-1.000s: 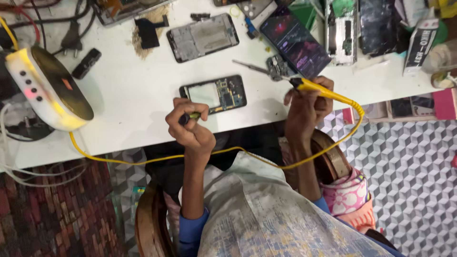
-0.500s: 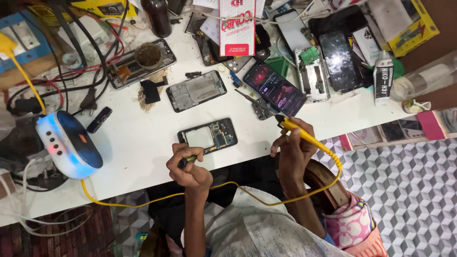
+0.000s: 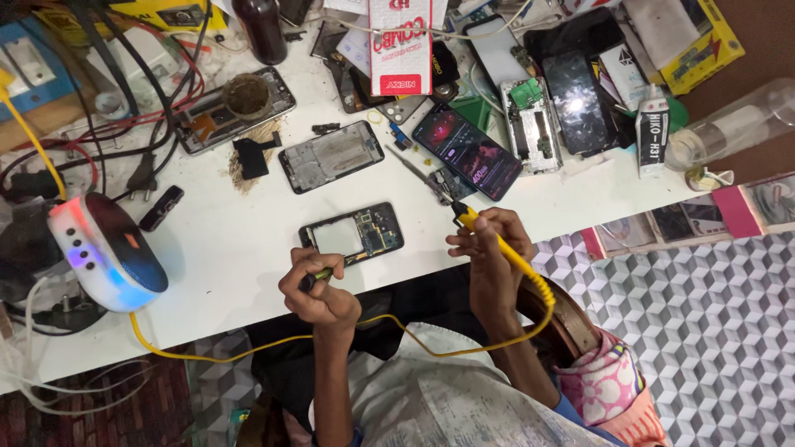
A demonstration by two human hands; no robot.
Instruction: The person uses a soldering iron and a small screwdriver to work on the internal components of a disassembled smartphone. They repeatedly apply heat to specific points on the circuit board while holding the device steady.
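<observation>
White desk [image 3: 240,248], cluttered at its far edge. Left hand [image 3: 319,294] fingers are closed around a green-handled tool [image 3: 319,276] touching the opened phone [image 3: 354,235] at the near edge. Right hand [image 3: 489,248] fingers pinch a yellow soldering iron [image 3: 497,244] just right of the phone. Judged step: board work; the tip must reach the board steadily.

Cluttered white workbench above a cube-patterned floor

A dark bottle [image 3: 262,29] stands at the upper left near tangled cables [image 3: 124,99] and a phone frame [image 3: 236,110] with a round cup resting on it. A second stripped phone frame [image 3: 331,156] lies at centre, with a lit phone [image 3: 467,151] to its right. A white glue bottle [image 3: 652,132] and a clear plastic bottle [image 3: 737,124] lie at the right edge, and grey patterned floor tiles [image 3: 696,331] fill the lower right.
</observation>
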